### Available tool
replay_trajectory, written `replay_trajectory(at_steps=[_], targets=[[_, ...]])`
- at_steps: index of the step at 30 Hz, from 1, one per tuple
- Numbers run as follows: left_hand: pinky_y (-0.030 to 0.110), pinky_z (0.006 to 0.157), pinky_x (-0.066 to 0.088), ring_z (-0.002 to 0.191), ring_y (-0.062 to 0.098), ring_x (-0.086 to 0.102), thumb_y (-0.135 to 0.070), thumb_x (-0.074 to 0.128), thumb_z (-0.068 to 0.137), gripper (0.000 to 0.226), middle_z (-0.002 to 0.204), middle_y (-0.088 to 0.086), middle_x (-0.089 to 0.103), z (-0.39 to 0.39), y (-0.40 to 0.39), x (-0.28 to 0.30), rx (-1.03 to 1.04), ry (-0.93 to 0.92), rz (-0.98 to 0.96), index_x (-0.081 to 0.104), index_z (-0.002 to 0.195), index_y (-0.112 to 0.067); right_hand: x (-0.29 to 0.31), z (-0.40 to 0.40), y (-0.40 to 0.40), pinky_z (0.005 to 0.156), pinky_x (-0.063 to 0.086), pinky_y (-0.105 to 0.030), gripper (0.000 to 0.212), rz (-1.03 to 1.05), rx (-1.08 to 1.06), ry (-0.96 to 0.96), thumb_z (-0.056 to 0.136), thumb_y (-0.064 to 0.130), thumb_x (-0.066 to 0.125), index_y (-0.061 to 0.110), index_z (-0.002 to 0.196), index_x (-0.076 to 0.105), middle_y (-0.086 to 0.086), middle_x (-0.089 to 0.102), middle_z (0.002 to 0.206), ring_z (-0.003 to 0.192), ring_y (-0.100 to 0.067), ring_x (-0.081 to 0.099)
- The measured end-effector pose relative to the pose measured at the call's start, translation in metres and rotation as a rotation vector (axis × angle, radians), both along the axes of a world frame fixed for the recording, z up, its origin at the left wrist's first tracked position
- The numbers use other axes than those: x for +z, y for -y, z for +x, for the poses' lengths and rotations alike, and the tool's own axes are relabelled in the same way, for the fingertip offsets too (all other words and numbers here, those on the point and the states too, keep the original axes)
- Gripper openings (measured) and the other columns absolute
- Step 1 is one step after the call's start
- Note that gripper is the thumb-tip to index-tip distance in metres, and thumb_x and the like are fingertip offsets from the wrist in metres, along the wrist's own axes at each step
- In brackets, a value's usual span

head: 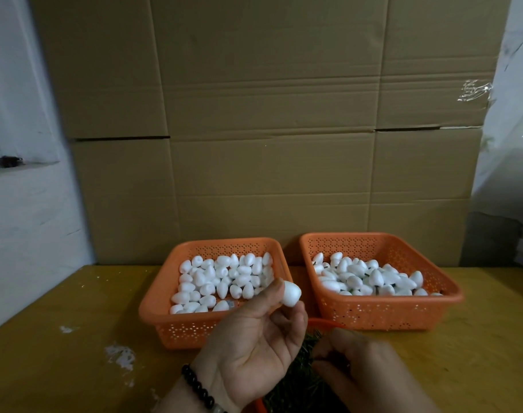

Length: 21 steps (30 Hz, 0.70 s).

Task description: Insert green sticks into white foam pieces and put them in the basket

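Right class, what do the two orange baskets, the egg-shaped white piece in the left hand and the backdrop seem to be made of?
Two orange perforated baskets: apparently moulded plastic, slight sheen, regular holes. Egg-shaped white piece pinched by the left hand: likely foam, matte. Brown backdrop: cardboard, creased and seamed.

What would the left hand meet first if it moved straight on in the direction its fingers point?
Probably the left orange basket, at its near right corner. The left hand holds a foam piece just before it; depth is unclear.

Yellow-brown wooden table (60, 308), scuffed with white paint marks (120, 354). Two orange perforated baskets side by side on it: left basket (156, 293) and right basket (445, 281). Near edge: third orange container's rim (325, 322).
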<state>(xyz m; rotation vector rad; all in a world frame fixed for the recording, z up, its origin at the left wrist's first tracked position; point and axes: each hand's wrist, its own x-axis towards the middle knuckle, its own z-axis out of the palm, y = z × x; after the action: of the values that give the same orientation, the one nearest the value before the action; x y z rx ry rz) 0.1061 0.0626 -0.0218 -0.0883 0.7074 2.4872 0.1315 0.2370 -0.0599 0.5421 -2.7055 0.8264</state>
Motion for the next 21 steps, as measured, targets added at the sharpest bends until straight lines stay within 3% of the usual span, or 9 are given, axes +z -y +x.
replay_trajectory(at_steps=[4, 7, 13, 16, 21], targets=[[0.028, 0.050, 0.055, 0.069, 0.025, 0.063, -0.002, 0.074, 0.060, 0.049, 0.088, 0.017, 0.066, 0.001, -0.002, -0.001, 0.035, -0.059, -0.066, 0.064, 0.108, -0.002, -0.001, 0.003, 0.000, 0.067, 0.049, -0.012, 0.040, -0.134, -0.034, -0.088, 0.075, 0.018, 0.079, 0.053, 0.072, 0.059, 0.025, 0.066, 0.074, 0.077, 0.007, 0.063], [0.029, 0.054, 0.056, 0.069, 0.027, 0.066, -0.001, 0.065, 0.072, 0.038, 0.097, 0.019, 0.070, 0.002, -0.002, -0.002, 0.016, -0.097, -0.071, 0.068, 0.110, -0.005, 0.001, 0.004, -0.001, 0.059, 0.049, -0.012, 0.030, -0.335, -0.063, -0.095, 0.078, 0.016, 0.078, 0.045, 0.075, 0.071, 0.018, 0.070, 0.073, 0.066, 0.003, 0.065], [0.028, 0.053, 0.054, 0.067, 0.023, 0.067, -0.004, 0.054, 0.085, 0.033, 0.106, 0.017, 0.072, 0.000, -0.001, -0.008, 0.036, -0.090, -0.139, 0.067, 0.115, -0.011, 0.003, -0.002, -0.002, 0.045, 0.041, -0.019, 0.018, -0.861, -0.017, 0.145, 0.084, 0.009, 0.068, 0.025, 0.078, 0.074, -0.006, 0.065, 0.059, 0.050, -0.009, 0.054], [0.028, 0.053, 0.053, 0.065, 0.021, 0.066, -0.004, 0.052, 0.089, 0.030, 0.106, 0.016, 0.072, -0.001, -0.002, -0.011, 0.041, -0.089, -0.170, 0.068, 0.113, -0.013, 0.005, -0.005, 0.000, 0.041, 0.041, -0.023, 0.008, -1.102, 0.042, 0.228, 0.073, 0.008, 0.068, 0.013, 0.078, 0.074, -0.012, 0.065, 0.063, 0.051, -0.017, 0.055], [0.029, 0.052, 0.054, 0.063, 0.023, 0.066, -0.001, 0.057, 0.085, 0.028, 0.098, 0.019, 0.072, 0.002, -0.008, -0.011, 0.042, -0.094, -0.165, 0.070, 0.109, -0.008, 0.006, -0.007, 0.000, 0.040, 0.041, -0.025, 0.017, -1.261, 0.079, 0.271, 0.060, 0.009, 0.069, 0.005, 0.076, 0.073, -0.019, 0.061, 0.063, 0.047, -0.020, 0.052]])
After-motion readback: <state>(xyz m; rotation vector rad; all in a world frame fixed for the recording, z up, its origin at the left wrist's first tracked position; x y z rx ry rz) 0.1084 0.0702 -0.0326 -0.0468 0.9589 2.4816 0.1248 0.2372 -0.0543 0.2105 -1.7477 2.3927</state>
